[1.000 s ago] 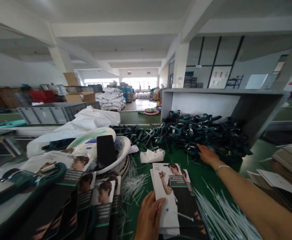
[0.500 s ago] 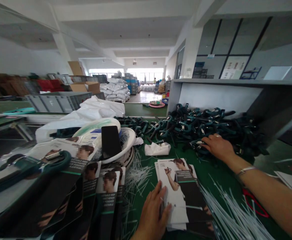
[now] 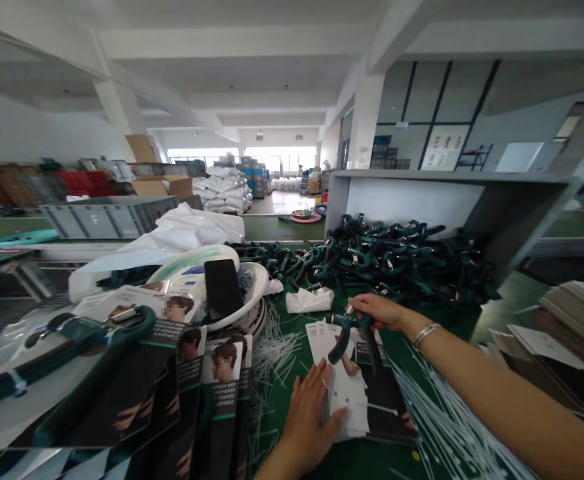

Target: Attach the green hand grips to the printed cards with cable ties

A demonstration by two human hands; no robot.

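My right hand [image 3: 376,311] pinches a dark green hand grip strengthener [image 3: 343,343] near its metal spring, holding it above a stack of printed cards [image 3: 349,408] with its handles pointing down. Fingers apart, my left hand [image 3: 311,412] lies along the left side of that stack, its thumb on the top card. A white cable tie [image 3: 383,407] crosses the top card. Beyond my right hand is a big heap of grip strengtheners [image 3: 397,257]. Many loose white cable ties [image 3: 437,407] lie under and beside my right forearm.
Carded grip strengtheners [image 3: 87,333] pile up at left. A phone [image 3: 223,288] rests on a white basin [image 3: 259,293], near a crumpled white wrapper [image 3: 310,300]. A grey shelf [image 3: 452,176] stands behind the heap. More stacked cards [image 3: 572,320] sit at right; a grey crate [image 3: 109,217] stands farther back.
My right hand has come back from the heap to above the cards, bringing a grip strengthener out. My left hand stays at the card stack. The view has shifted slightly.
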